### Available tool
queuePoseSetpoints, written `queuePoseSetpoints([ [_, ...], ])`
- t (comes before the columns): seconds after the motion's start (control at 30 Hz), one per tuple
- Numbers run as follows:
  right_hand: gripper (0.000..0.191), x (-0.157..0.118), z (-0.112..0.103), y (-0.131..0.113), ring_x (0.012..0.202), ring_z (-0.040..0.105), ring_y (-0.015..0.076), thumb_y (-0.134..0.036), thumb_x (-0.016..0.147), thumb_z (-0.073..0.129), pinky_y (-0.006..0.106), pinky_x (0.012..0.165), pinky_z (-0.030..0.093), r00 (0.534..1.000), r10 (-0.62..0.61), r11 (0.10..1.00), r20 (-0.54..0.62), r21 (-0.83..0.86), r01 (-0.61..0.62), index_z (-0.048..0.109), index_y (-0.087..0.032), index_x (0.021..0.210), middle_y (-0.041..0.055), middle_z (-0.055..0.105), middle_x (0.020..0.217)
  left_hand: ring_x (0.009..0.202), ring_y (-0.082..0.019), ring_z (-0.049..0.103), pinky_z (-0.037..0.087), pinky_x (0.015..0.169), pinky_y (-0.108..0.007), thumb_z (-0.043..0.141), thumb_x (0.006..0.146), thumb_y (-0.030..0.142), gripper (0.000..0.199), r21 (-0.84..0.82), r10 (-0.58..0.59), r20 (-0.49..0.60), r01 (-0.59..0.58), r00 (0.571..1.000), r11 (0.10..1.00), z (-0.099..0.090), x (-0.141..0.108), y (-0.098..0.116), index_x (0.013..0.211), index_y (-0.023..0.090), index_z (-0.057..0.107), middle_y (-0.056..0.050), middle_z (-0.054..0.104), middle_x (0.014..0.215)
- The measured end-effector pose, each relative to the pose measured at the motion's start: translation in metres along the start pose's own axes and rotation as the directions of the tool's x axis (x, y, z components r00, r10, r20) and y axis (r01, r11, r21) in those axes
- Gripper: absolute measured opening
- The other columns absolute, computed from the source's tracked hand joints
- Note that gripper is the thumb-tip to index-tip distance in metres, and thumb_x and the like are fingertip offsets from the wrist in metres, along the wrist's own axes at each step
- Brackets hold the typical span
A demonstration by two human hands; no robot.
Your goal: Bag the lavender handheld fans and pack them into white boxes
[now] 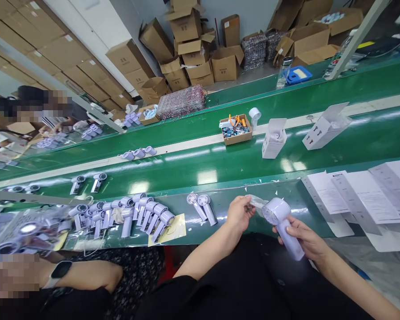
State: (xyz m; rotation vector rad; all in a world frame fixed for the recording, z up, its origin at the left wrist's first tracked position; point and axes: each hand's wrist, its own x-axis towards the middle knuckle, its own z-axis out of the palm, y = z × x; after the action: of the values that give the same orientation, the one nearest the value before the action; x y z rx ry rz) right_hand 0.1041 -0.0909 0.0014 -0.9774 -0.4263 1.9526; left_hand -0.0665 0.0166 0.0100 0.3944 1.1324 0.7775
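My right hand (305, 238) is wrapped around the handle of a lavender handheld fan (280, 211), which tilts with its round head up and to the left. Pinched in the fingers of my left hand (239, 214) is a clear plastic bag (257, 202). The bag reaches to the grille side of the fan's head; whether it touches is unclear. Two more handheld fans (205, 204) lie on the bench edge left of my left hand.
Open white boxes with printed sheets (363, 200) lie at right. Several fans (146, 213) cover the bench at left, beside a co-worker's arm (86, 274). Across the green conveyor (183, 162) stand white cartons (274, 140) and a cardboard tray of tools (235, 138).
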Motion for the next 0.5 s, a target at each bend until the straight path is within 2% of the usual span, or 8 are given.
queuePoseSetpoints([
  [0.03, 0.045, -0.001, -0.002, 0.0, 0.065, 0.063, 0.0144, -0.035, 0.071, 0.071, 0.025, 0.061, 0.049, 1.0, 0.0, 1.0, -0.01, -0.01, 0.0, 0.055, -0.022, 0.111, 0.0052, 0.067, 0.088, 0.059, -0.009, 0.053, 0.043, 0.056, -0.022, 0.072, 0.06, 0.03, 0.031, 0.066, 0.058, 0.025, -0.059, 0.998, 0.996, -0.001, 0.002, 0.001, 0.077, 0.017, 0.05, 0.002, 0.056, 0.068],
  [0.1, 0.044, -0.003, -0.005, -0.002, 0.066, 0.063, 0.0153, -0.036, 0.069, 0.073, 0.026, 0.063, 0.049, 1.0, -0.005, 0.999, -0.012, -0.044, 0.005, 0.057, -0.022, 0.108, 0.005, 0.068, 0.087, 0.058, -0.008, 0.051, 0.043, 0.058, -0.022, 0.068, 0.064, 0.024, 0.033, 0.338, 0.169, 0.196, -0.229, 0.966, 0.913, -0.003, 0.003, 0.002, 0.094, 0.02, 0.054, 0.004, 0.055, 0.07],
  [0.2, 0.043, -0.005, -0.007, -0.01, 0.07, 0.063, 0.0163, -0.035, 0.067, 0.074, 0.027, 0.065, 0.049, 0.998, -0.045, 0.99, 0.032, -0.133, 0.049, 0.06, -0.021, 0.105, 0.0047, 0.067, 0.086, 0.068, -0.012, 0.052, 0.044, 0.07, -0.026, 0.064, 0.069, 0.019, 0.027, 0.703, 0.146, 0.517, -0.516, 0.843, 0.49, -0.009, 0.001, 0.005, 0.096, 0.022, 0.062, 0.002, 0.058, 0.074],
  [0.27, 0.045, -0.008, -0.008, -0.017, 0.071, 0.061, 0.0164, -0.033, 0.067, 0.074, 0.027, 0.065, 0.048, 0.994, -0.042, 0.973, 0.105, -0.223, 0.064, 0.061, -0.02, 0.108, 0.0044, 0.065, 0.084, 0.078, -0.015, 0.053, 0.044, 0.076, -0.028, 0.064, 0.069, 0.021, 0.009, 0.738, 0.178, 0.586, -0.611, 0.791, 0.286, -0.011, 0.002, 0.01, 0.078, 0.019, 0.065, -0.001, 0.058, 0.076],
  [0.3, 0.047, -0.01, -0.009, -0.02, 0.073, 0.061, 0.0168, -0.032, 0.067, 0.074, 0.027, 0.066, 0.047, 0.989, -0.028, 0.961, 0.145, -0.268, 0.067, 0.061, -0.02, 0.11, 0.0046, 0.065, 0.085, 0.079, -0.015, 0.053, 0.044, 0.076, -0.028, 0.064, 0.069, 0.023, 0.006, 0.727, 0.243, 0.569, -0.618, 0.786, 0.299, -0.01, 0.003, 0.013, 0.072, 0.018, 0.064, -0.002, 0.057, 0.075],
  [0.37, 0.049, -0.014, -0.014, -0.024, 0.078, 0.06, 0.0181, -0.031, 0.067, 0.074, 0.028, 0.068, 0.046, 0.981, -0.004, 0.939, 0.195, -0.338, 0.071, 0.061, -0.019, 0.113, 0.0055, 0.065, 0.088, 0.071, -0.013, 0.053, 0.044, 0.068, -0.026, 0.065, 0.07, 0.028, 0.014, 0.633, 0.356, 0.431, -0.559, 0.829, 0.536, -0.008, 0.006, 0.02, 0.066, 0.016, 0.06, -0.001, 0.056, 0.07],
  [0.43, 0.052, -0.019, -0.019, -0.023, 0.08, 0.06, 0.0184, -0.032, 0.069, 0.073, 0.029, 0.07, 0.045, 0.984, -0.022, 0.926, 0.176, -0.367, 0.087, 0.058, -0.02, 0.118, 0.0059, 0.064, 0.091, 0.059, -0.009, 0.05, 0.043, 0.059, -0.023, 0.069, 0.067, 0.032, 0.022, 0.402, 0.31, 0.271, -0.4, 0.911, 0.824, -0.004, 0.007, 0.025, 0.065, 0.015, 0.054, 0.001, 0.055, 0.065],
  [0.5, 0.061, -0.024, -0.024, -0.02, 0.08, 0.059, 0.018, -0.032, 0.07, 0.072, 0.029, 0.071, 0.045, 0.992, -0.064, 0.925, 0.109, -0.367, 0.1, 0.051, -0.021, 0.127, 0.0059, 0.064, 0.093, 0.056, -0.008, 0.05, 0.043, 0.057, -0.023, 0.075, 0.061, 0.034, 0.031, 0.182, 0.197, 0.221, -0.239, 0.955, 0.954, -0.001, 0.005, 0.026, 0.067, 0.015, 0.051, 0.002, 0.055, 0.064],
])
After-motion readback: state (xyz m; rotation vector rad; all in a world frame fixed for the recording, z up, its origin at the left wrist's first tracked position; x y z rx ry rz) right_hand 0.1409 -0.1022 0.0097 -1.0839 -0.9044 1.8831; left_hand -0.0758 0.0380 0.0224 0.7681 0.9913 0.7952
